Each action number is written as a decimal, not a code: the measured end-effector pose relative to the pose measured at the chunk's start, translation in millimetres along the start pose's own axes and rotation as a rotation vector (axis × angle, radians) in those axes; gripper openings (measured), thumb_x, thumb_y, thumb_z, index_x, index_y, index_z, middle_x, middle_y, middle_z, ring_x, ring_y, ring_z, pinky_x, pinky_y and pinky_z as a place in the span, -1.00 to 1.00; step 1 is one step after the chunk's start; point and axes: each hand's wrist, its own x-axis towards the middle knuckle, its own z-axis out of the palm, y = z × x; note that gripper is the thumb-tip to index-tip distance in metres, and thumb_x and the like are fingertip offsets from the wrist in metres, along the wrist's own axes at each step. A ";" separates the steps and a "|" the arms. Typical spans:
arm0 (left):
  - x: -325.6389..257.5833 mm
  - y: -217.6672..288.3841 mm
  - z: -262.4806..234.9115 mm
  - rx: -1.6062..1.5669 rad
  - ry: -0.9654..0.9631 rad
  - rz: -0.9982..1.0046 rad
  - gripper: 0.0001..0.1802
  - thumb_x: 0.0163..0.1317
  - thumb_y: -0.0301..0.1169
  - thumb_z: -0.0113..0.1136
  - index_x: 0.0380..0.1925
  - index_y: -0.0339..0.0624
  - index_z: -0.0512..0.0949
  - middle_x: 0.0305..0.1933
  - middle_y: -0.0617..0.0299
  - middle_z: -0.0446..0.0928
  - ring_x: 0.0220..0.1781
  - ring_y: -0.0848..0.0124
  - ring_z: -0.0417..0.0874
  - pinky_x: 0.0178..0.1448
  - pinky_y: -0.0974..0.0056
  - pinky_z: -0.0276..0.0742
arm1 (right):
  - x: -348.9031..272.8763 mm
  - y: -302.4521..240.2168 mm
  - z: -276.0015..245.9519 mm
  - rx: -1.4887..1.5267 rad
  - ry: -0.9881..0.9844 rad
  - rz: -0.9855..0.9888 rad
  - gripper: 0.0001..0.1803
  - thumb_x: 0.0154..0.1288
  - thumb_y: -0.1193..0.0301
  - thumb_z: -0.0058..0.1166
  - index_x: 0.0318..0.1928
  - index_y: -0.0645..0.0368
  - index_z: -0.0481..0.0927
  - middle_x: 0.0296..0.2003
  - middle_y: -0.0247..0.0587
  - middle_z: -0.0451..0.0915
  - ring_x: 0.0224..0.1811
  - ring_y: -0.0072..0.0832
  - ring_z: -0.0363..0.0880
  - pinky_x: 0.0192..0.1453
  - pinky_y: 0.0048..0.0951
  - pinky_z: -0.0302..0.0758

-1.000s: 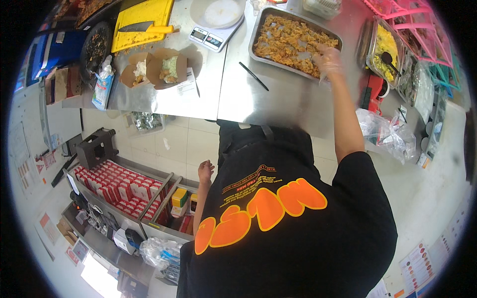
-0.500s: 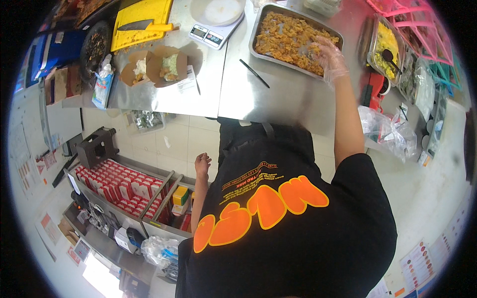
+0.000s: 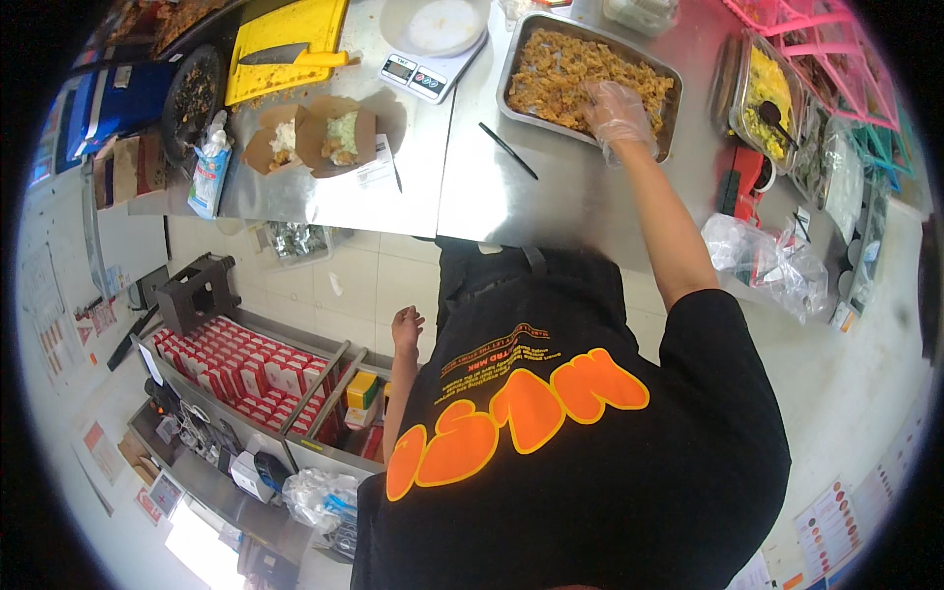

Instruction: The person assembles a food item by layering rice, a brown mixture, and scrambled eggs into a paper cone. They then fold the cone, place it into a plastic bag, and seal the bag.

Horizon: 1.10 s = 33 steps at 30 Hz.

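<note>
My right hand [image 3: 619, 118], in a clear plastic glove, reaches into a metal tray [image 3: 560, 136] of golden-brown fried pieces [image 3: 556, 69]. Its fingers are bent down and closed among the pieces; the fingertips are hidden. My left hand [image 3: 407, 326] hangs bare at my side below the counter, loosely curled with fingers a little apart, holding nothing. Left of the tray lies a black pen [image 3: 508, 150]. Farther left stand two open brown food boxes, one [image 3: 362, 133] with pale green topping over fried pieces, the other [image 3: 261, 147] with white topping.
A digital scale [image 3: 423, 77] bears a pale bowl [image 3: 433, 25]. On a yellow cutting board [image 3: 295, 25] lies a yellow-handled knife [image 3: 280, 54]. A blue-white pouch [image 3: 207, 177] stands near the counter's edge. At right are a container of yellow food [image 3: 772, 74] and plastic bags [image 3: 767, 261].
My right hand has moved left within the tray, from its right side toward the middle of the fried pieces. My left hand stays at my side. The view has shifted slightly.
</note>
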 end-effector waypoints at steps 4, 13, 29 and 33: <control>-11.2 7.8 1.8 -0.003 0.004 0.017 -0.59 0.35 -0.18 0.09 0.04 -0.24 0.44 -0.11 0.14 0.57 -0.13 0.36 0.64 -0.12 0.26 0.50 | 7.0 22.0 -5.5 0.302 -0.118 0.104 -0.47 0.24 0.10 0.06 0.19 -0.03 0.48 0.16 -0.25 0.48 0.22 -0.26 0.40 0.35 -0.30 0.30; -7.1 -2.4 9.2 0.036 -0.025 -0.040 -0.57 0.35 -0.19 0.08 0.05 -0.30 0.43 -0.09 0.10 0.57 -0.09 0.34 0.63 -0.08 0.25 0.50 | -27.1 64.0 -12.4 -0.232 -0.313 -0.045 -0.47 0.20 0.16 0.19 0.13 0.16 0.51 -0.01 -0.07 0.60 -0.03 -0.36 0.60 0.07 -0.38 0.53; 12.9 3.4 1.1 -0.014 -0.041 0.000 -0.59 0.35 -0.18 0.08 0.06 -0.25 0.42 -0.11 0.13 0.56 -0.12 0.35 0.63 -0.10 0.24 0.49 | -4.8 47.0 4.9 -0.189 0.189 0.167 -0.76 0.11 0.38 0.09 -0.21 0.17 0.63 -0.17 0.03 0.61 -0.04 -0.10 0.59 0.02 -0.13 0.51; 5.7 0.3 4.7 -0.007 -0.080 0.012 -0.60 0.35 -0.20 0.09 0.04 -0.25 0.43 -0.14 0.15 0.56 -0.18 0.38 0.62 -0.19 0.29 0.49 | -1.4 47.0 -9.0 -0.133 0.067 0.209 -0.67 0.14 0.19 0.14 -0.14 0.09 0.66 -0.08 -0.09 0.60 0.04 -0.16 0.56 0.09 -0.17 0.46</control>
